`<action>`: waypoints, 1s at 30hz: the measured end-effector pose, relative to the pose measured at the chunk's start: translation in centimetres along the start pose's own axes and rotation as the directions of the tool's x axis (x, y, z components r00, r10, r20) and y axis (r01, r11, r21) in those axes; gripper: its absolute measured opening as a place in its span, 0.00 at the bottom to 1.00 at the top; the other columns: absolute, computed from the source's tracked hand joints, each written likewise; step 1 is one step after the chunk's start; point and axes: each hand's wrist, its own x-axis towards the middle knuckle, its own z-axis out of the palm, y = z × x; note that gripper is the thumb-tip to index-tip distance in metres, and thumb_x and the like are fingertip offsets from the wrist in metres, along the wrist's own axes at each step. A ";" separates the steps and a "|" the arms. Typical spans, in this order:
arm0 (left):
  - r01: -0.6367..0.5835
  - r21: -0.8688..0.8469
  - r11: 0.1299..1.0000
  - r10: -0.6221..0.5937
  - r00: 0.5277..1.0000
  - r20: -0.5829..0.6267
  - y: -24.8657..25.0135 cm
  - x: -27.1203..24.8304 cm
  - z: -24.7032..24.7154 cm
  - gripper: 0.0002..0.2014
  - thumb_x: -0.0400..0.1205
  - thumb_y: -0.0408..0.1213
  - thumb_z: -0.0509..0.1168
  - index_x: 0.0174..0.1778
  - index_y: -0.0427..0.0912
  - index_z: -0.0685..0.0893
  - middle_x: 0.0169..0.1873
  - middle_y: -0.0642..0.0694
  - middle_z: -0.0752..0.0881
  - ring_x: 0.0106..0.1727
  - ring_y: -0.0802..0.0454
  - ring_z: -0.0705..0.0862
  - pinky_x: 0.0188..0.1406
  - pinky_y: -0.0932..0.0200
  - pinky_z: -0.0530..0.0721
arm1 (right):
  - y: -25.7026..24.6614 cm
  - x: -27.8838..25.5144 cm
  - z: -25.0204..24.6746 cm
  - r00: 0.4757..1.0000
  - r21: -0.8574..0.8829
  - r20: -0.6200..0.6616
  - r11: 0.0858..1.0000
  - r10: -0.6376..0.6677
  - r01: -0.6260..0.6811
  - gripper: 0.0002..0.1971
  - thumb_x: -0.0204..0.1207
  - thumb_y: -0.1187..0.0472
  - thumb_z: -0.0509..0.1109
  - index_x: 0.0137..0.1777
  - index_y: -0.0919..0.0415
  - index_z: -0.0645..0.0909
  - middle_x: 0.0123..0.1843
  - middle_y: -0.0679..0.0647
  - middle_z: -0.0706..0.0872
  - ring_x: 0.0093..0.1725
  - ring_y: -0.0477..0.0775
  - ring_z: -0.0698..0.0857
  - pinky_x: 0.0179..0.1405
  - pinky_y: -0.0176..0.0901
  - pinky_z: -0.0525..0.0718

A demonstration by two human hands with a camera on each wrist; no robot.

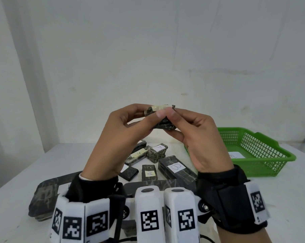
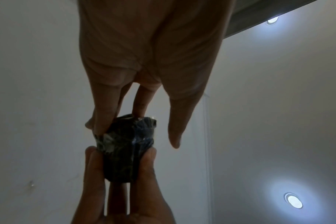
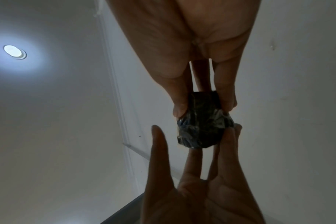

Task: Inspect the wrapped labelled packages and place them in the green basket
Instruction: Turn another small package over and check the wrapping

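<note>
We pinch a small dark plastic-wrapped package [image 1: 163, 120] between left hand [image 1: 116, 137] and right hand [image 1: 199, 137], above the white table [image 1: 25, 172].

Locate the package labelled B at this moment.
In the head view, the package labelled B lies on the white table, centre-right, below the raised right hand and left of the green basket.

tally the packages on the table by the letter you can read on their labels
A packages: 2
B package: 1
C package: 1
Total with a readable letter: 4
</note>
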 end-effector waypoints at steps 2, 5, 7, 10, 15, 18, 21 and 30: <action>0.010 0.016 1.000 -0.009 1.000 -0.021 -0.1 0.0 0.2 0.23 0.64 0.57 0.76 0.49 0.46 0.92 0.51 0.45 0.92 0.56 0.48 0.91 0.68 0.41 0.83 | 0.1 0.0 0.2 1.000 0.004 -0.015 1.000 -0.001 0.001 0.13 0.70 0.62 0.73 0.53 0.67 0.89 0.46 0.57 0.94 0.47 0.50 0.92 0.54 0.42 0.89; 0.044 -0.003 0.999 -0.044 0.996 -0.083 -0.3 0.2 0.0 0.21 0.68 0.55 0.79 0.54 0.50 0.90 0.51 0.42 0.92 0.52 0.47 0.92 0.59 0.48 0.89 | 0.1 0.0 0.2 0.999 0.018 -0.052 1.000 0.004 -0.003 0.17 0.68 0.64 0.76 0.56 0.70 0.88 0.52 0.63 0.92 0.56 0.63 0.91 0.64 0.57 0.86; 0.065 -0.050 0.997 -0.069 0.994 -0.085 -0.3 0.2 -0.2 0.22 0.71 0.50 0.79 0.58 0.46 0.88 0.50 0.39 0.92 0.50 0.42 0.92 0.52 0.51 0.91 | 0.1 0.1 0.0 0.999 -0.009 -0.052 1.000 -0.008 0.007 0.21 0.61 0.62 0.79 0.56 0.65 0.89 0.52 0.61 0.92 0.59 0.65 0.89 0.68 0.59 0.83; 0.041 -0.065 0.997 -0.045 0.997 -0.058 -0.3 0.2 -0.4 0.16 0.74 0.38 0.76 0.58 0.40 0.88 0.49 0.33 0.91 0.46 0.43 0.92 0.52 0.50 0.91 | -0.3 0.1 -0.1 1.000 -0.029 0.022 1.000 0.002 -0.001 0.27 0.59 0.62 0.79 0.62 0.60 0.87 0.53 0.55 0.90 0.61 0.59 0.88 0.69 0.57 0.83; -0.033 -0.025 0.999 0.033 0.999 -0.003 -0.6 0.2 -0.7 0.20 0.68 0.31 0.73 0.57 0.44 0.89 0.50 0.41 0.92 0.51 0.42 0.92 0.62 0.42 0.87 | -1.0 0.2 -0.5 0.993 0.030 0.047 0.994 0.104 -0.105 0.26 0.70 0.55 0.73 0.70 0.56 0.82 0.63 0.56 0.87 0.63 0.55 0.86 0.66 0.56 0.85; -0.087 -0.016 0.996 0.087 0.996 0.001 -0.6 0.2 -0.6 0.21 0.68 0.28 0.73 0.57 0.46 0.89 0.50 0.45 0.92 0.51 0.44 0.92 0.59 0.47 0.88 | -0.6 0.3 -0.5 0.980 -0.080 0.029 0.978 0.197 -0.194 0.24 0.72 0.51 0.73 0.68 0.56 0.82 0.60 0.59 0.89 0.59 0.59 0.89 0.56 0.54 0.89; -0.111 -0.007 0.994 0.111 0.994 -0.003 -0.7 0.2 -0.6 0.23 0.66 0.27 0.72 0.57 0.46 0.89 0.49 0.46 0.92 0.50 0.47 0.92 0.51 0.57 0.89 | -0.2 0.2 -0.4 0.984 -0.080 0.054 0.983 0.172 -0.167 0.15 0.79 0.63 0.71 0.66 0.58 0.82 0.52 0.62 0.91 0.45 0.57 0.92 0.39 0.46 0.91; 0.092 -0.086 0.992 -0.098 0.993 -0.065 -0.2 0.3 -0.4 0.23 0.69 0.58 0.72 0.55 0.49 0.89 0.51 0.45 0.91 0.50 0.46 0.92 0.53 0.46 0.91 | -0.4 0.0 -0.5 0.988 -0.185 0.153 0.982 -0.002 0.031 0.25 0.77 0.80 0.67 0.57 0.47 0.87 0.57 0.49 0.90 0.55 0.48 0.89 0.51 0.43 0.88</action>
